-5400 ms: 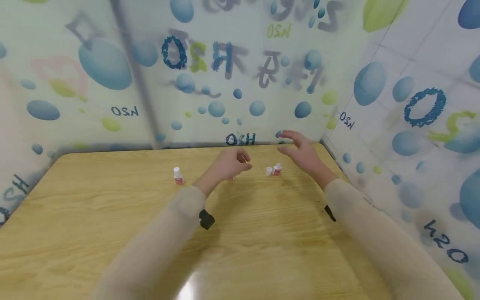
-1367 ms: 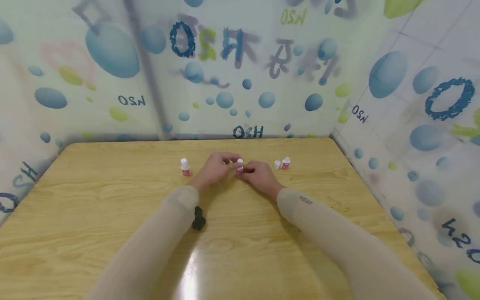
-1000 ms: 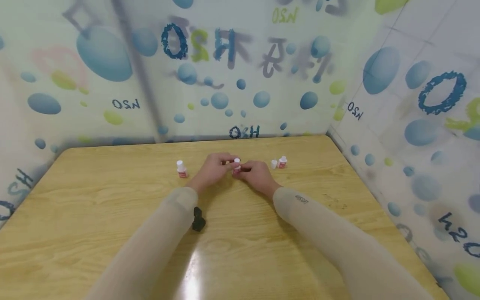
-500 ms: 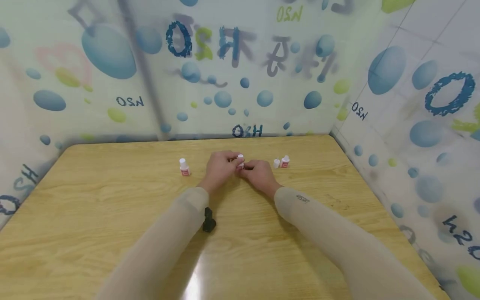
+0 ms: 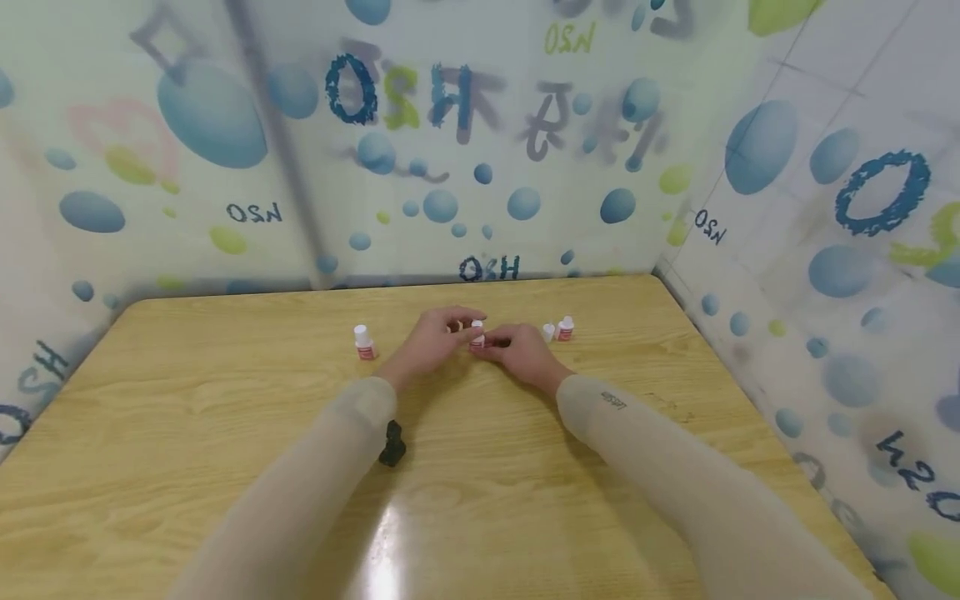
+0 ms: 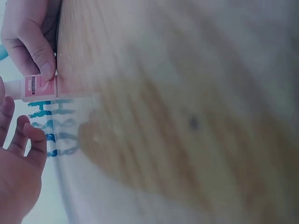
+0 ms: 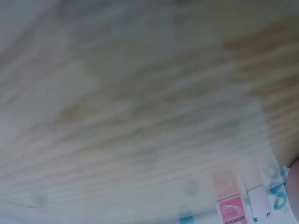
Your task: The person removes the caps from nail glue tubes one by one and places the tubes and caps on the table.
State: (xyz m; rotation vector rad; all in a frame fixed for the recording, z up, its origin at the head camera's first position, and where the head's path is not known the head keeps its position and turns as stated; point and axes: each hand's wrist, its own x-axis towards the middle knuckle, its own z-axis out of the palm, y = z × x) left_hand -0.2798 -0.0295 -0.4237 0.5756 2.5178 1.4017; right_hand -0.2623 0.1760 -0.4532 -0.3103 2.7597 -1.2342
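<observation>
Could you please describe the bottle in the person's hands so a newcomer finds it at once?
Toward the far edge of the wooden table, the left hand and right hand come together. Between them is a small white-topped bottle with a pinkish label. Unlike the leftmost bottle and rightmost bottle, it alone is held.

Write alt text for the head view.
The left hand and right hand hold a bottle between them at a wooden table. A second bottle stands to the left; a third bottle and a white cap stand to the right.
</observation>
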